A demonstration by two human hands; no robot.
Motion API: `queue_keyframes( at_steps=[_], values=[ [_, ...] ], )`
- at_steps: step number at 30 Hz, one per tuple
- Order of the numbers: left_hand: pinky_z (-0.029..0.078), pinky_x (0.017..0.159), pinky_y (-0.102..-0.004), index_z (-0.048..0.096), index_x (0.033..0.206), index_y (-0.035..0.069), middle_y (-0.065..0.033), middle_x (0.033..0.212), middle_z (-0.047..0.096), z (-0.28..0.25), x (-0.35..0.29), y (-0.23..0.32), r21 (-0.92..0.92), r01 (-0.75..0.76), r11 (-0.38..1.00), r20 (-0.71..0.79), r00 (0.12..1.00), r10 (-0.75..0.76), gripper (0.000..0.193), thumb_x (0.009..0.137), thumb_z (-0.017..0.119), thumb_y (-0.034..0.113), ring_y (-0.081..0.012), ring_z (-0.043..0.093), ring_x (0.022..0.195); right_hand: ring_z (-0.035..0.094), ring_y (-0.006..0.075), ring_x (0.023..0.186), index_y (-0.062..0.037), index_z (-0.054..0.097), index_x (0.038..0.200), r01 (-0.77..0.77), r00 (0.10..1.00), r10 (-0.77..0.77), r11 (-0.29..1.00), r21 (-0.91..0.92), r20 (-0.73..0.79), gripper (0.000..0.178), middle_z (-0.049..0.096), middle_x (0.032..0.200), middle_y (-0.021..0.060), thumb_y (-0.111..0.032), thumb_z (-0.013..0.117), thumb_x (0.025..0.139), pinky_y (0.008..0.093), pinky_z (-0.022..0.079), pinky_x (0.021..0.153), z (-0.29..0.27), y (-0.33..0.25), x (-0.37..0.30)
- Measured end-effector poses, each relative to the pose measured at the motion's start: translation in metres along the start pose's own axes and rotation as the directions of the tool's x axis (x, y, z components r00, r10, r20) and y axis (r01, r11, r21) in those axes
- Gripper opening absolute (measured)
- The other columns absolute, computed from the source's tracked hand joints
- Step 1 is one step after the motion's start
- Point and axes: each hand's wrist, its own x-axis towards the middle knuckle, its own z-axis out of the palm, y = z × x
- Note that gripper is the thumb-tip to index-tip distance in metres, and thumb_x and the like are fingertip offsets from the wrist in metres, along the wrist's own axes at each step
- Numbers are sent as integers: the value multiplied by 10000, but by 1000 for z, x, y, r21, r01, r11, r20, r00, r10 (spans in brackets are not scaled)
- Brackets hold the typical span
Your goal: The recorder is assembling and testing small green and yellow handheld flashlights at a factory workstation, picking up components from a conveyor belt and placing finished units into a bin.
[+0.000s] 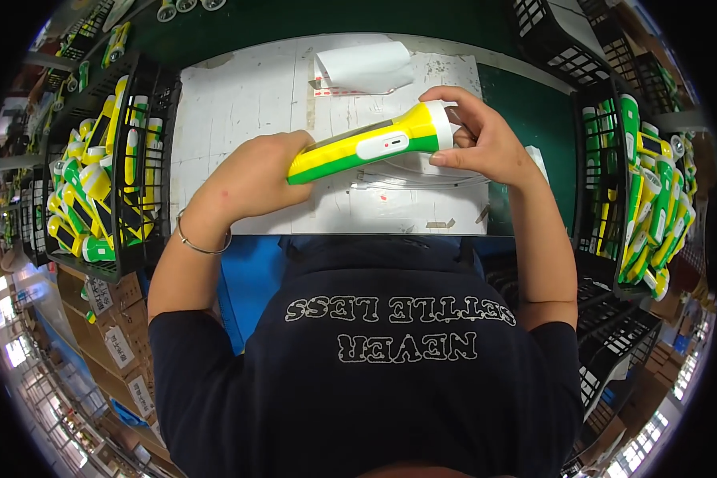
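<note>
I held a yellow and green flashlight [370, 145] in both hands, lifted just above the white sheet [247, 103] that covered my desk [526, 119]. My left hand [251, 175] was wrapped closed around the tail end of its handle, grip tight on the body. My right hand [478, 139] was at the head end, the fingers [462, 99] curled over the white rim of the lamp head and the thumb pressed beneath it, so that grip also held the flashlight. The flashlight lay tilted, its head higher and to my right, its white switch panel facing up. A thin white cable [406, 182] lay on the sheet just under it. A folded white paper [366, 68] sat farther back. A black crate [115, 171] on my left and another black crate [629, 175] on my right were filled with more flashlights of the same kind.
</note>
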Motion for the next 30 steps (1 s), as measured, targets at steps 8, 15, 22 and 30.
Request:
queue_keyframes(
  at_steps=[8, 15, 22, 30],
  values=[
    [456, 688, -238, 380, 1249, 25, -37, 938, 506, 42, 24, -5, -808, -8, 590, -58, 996, -66, 618, 741, 691, 191, -102, 521, 772, 593, 168, 786, -65, 542, 1103, -87, 991, 51, 951, -296, -126, 436, 594, 904, 69, -236, 702, 735, 293, 481, 696, 51, 49, 36],
    [428, 856, -313, 370, 1249, -26, -155, 1080, 544, 54, 33, -4, -783, 52, 620, -123, 964, -236, 622, 731, 646, 180, -217, 539, 986, 615, 204, 710, -69, 630, 866, -7, 956, -127, 891, -454, -263, 186, 631, 786, 69, -240, 625, 796, 316, 482, 643, 63, 52, 37],
    [433, 862, -337, 361, 1258, 4, -196, 1064, 567, 60, 46, 13, -659, -13, 752, -213, 962, -170, 629, 720, 638, 176, -273, 571, 990, 554, 49, 653, -6, 627, 825, -49, 978, 69, 993, 108, -197, 213, 636, 721, 26, -209, 682, 797, 189, 426, 586, 38, 28, 27],
    [468, 777, -402, 388, 1225, 29, -204, 1018, 533, 64, 54, 24, -214, -109, 971, -542, 840, -25, 586, 692, 619, 108, -371, 556, 890, 544, 40, 622, -9, 637, 824, -102, 952, 152, 976, 193, -267, 207, 640, 698, 25, -205, 691, 789, 181, 403, 553, 37, 35, 22]
  ],
)
